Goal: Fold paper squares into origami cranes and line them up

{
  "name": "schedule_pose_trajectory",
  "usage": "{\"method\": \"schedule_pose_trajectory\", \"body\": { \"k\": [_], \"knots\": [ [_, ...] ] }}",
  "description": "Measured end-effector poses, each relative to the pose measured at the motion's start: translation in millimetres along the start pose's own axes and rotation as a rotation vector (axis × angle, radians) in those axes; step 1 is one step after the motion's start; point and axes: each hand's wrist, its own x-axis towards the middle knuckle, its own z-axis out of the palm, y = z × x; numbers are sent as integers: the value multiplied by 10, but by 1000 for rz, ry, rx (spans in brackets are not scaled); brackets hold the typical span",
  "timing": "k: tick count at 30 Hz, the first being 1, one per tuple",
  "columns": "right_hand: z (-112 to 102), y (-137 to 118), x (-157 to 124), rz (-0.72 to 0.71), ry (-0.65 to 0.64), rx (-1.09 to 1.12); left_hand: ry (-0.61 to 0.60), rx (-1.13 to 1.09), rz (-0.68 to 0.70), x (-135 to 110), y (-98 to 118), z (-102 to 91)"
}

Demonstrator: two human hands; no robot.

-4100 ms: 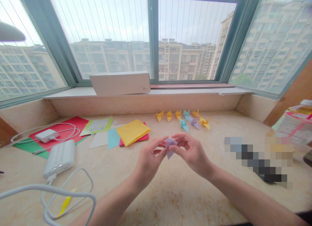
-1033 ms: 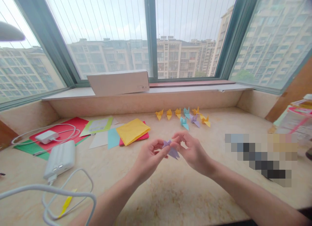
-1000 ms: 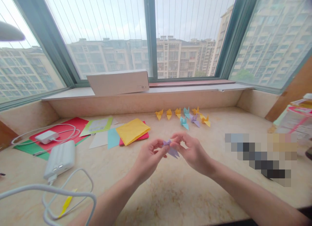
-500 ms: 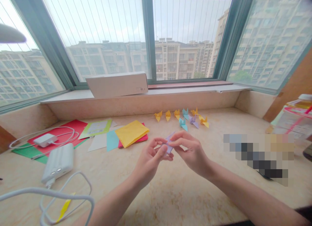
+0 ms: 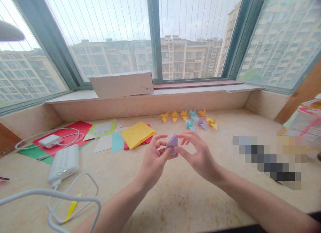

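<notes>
A small folded purple paper figure (image 5: pixel 172 143) is held above the stone counter (image 5: pixel 175 199) between both hands. My left hand (image 5: pixel 153 159) pinches its lower left side with thumb and forefinger, the other fingers curled up. My right hand (image 5: pixel 198 152) grips its right side with thumb and fingertips. Behind the hands, near the back wall, stands a row of several finished paper cranes (image 5: pixel 190 118) in yellow, blue and purple.
A stack of coloured paper sheets (image 5: pixel 136 135) lies left of the hands. Further left are red and green sheets (image 5: pixel 72 131) under a white charger (image 5: pixel 48 141), a white power bank (image 5: pixel 64 162) and looping white cables (image 5: pixel 75 199). A white box (image 5: pixel 122 84) rests on the sill.
The purple figure has been turned upright and raised slightly between the fingers. The left fingers have spread a little. The view has shifted slightly.
</notes>
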Motion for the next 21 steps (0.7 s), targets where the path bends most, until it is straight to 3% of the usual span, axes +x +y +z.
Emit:
{"method": "schedule_pose_trajectory", "body": {
  "k": [7, 13, 21],
  "knots": [
    [-7, -48, -8, -90, -48, 32, -12, 5, 30, -24, -9, 13],
    [2, -1, -42, -162, -207, 71, 41, 13, 56, -18, -22, -10],
    [-45, -2, 4, -97, -176, 55, -1, -28, 45, -22, -16, 17]
  ]
}}
